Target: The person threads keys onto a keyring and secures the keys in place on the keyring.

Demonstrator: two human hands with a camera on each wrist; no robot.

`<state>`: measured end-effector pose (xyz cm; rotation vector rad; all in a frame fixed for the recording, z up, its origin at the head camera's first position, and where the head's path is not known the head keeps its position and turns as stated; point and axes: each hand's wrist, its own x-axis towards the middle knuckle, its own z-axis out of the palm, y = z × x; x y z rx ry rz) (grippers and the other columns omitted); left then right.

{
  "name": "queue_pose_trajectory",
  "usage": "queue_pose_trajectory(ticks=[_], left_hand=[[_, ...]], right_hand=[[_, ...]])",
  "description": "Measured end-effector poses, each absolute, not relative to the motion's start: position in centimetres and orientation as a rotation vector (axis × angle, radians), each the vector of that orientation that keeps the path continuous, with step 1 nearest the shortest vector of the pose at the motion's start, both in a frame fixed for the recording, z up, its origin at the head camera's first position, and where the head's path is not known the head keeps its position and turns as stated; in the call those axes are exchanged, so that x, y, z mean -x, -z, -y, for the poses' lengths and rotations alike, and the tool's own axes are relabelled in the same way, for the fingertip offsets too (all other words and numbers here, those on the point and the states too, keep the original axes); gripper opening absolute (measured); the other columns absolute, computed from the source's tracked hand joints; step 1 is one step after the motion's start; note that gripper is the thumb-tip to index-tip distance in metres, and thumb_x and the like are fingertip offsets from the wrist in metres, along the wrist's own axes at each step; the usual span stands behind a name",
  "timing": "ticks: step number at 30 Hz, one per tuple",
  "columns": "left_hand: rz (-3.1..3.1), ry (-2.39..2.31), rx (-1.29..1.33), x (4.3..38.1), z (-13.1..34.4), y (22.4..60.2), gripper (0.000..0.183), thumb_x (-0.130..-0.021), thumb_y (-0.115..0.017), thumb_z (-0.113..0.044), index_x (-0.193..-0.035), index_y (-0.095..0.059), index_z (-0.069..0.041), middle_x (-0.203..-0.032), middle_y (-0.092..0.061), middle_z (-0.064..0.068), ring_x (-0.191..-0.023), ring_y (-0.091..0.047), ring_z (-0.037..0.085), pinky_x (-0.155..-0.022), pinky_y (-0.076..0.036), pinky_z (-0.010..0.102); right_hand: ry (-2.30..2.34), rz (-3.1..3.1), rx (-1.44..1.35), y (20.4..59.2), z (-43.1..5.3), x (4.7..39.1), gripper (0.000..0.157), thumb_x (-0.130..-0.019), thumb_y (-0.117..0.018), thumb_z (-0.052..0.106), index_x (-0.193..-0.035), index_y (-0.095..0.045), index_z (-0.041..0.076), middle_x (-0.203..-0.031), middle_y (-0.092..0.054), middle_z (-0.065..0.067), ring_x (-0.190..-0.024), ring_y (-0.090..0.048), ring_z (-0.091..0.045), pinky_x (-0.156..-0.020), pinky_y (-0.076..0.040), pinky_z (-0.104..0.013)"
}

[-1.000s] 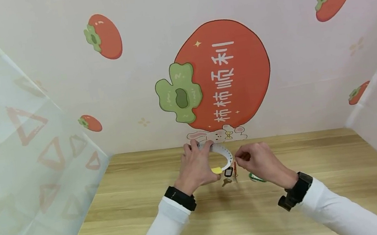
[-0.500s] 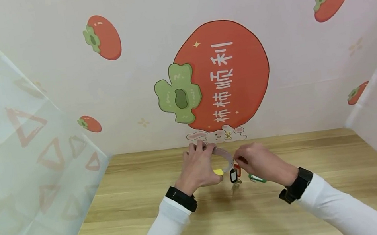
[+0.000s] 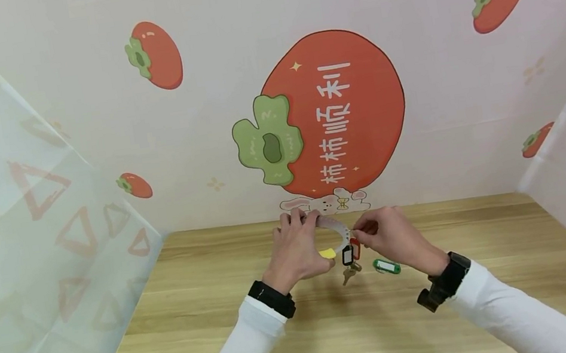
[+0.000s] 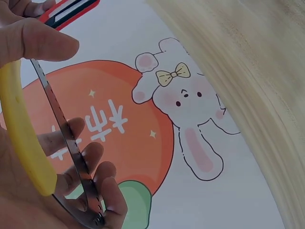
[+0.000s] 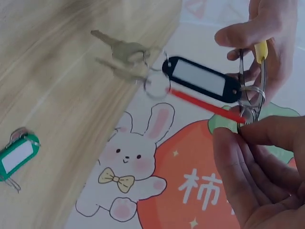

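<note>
L hand (image 3: pixel 297 250) grips hoop (image 3: pixel 338 231), R hand (image 3: pixel 392 239) pinches red tag's ring (image 5: pixel 248 113); wood tbl (image 3: pixel 360 340), fruit-print wall (image 3: pixel 445 93).

We are seeing the red tag (image 3: pixel 356 249) turning broadside.
In the head view, its thin strip of a second ago is showing wider; we are seeing it and the black tag (image 3: pixel 347 255) hanging higher than half a second ago, and the right hand (image 3: pixel 397 239) uncovering the green tag (image 3: pixel 387 266).
</note>
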<state>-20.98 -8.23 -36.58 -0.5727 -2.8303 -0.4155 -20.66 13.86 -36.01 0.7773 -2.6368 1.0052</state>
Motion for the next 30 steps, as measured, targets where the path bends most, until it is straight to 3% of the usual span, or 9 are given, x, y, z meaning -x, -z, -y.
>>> queue_pose_trajectory(ticks=[4,14,20,24,30], left_hand=[[2.822,0.423,0.582,20.91,8.17,36.51,0.085,-0.065,-0.086,-0.040,-0.140,-0.055,-0.014,-0.131,-0.050,0.016,-0.116,-0.046,0.037,-0.082,-0.045,0.052],[2.870,0.371,0.652,20.90,8.08,36.43,0.088,-0.064,-0.084,-0.041,-0.143,-0.055,-0.016,-0.131,-0.049,0.016,-0.114,-0.047,0.037,-0.080,-0.046,0.054],[2.862,0.414,0.629,20.79,8.15,36.52,0.086,-0.066,-0.084,-0.040,-0.143,-0.054,-0.017,-0.134,-0.047,0.017,-0.117,-0.045,0.037,-0.085,-0.045,0.055],[2.834,0.428,0.612,20.82,8.10,36.65,0.084,-0.066,-0.083,-0.039,-0.143,-0.055,-0.021,-0.130,-0.048,0.017,-0.117,-0.045,0.035,-0.084,-0.045,0.054],[2.809,0.386,0.618,21.04,8.08,36.74,0.083,-0.065,-0.084,-0.040,-0.140,-0.056,-0.019,-0.130,-0.050,0.016,-0.118,-0.046,0.033,-0.084,-0.045,0.053]], right_hand=[[-0.981,2.609,-0.791,35.98,-13.78,20.63,0.003,-0.088,-0.077,0.006,-0.088,-0.077,0.003,-0.077,-0.071,0.004,-0.066,-0.064,-0.005,-0.060,-0.054,-0.024],[-0.537,2.448,-1.138,35.57,-13.74,21.01,0.007,-0.082,-0.081,0.001,-0.085,-0.076,0.003,-0.078,-0.069,-0.001,-0.064,-0.062,-0.007,-0.058,-0.053,-0.022],[-0.857,2.656,-0.920,35.63,-13.84,21.01,0.004,-0.088,-0.077,0.006,-0.090,-0.075,0.003,-0.078,-0.069,0.004,-0.066,-0.063,-0.005,-0.062,-0.054,-0.024],[-1.068,2.711,-0.760,35.67,-13.80,21.02,0.006,-0.090,-0.075,0.008,-0.090,-0.076,0.002,-0.076,-0.070,0.003,-0.065,-0.067,-0.012,-0.061,-0.055,-0.026],[-1.148,2.689,-0.721,35.69,-13.64,21.27,0.004,-0.089,-0.074,0.006,-0.089,-0.076,0.002,-0.073,-0.070,0.001,-0.061,-0.068,-0.017,-0.057,-0.055,-0.027]])
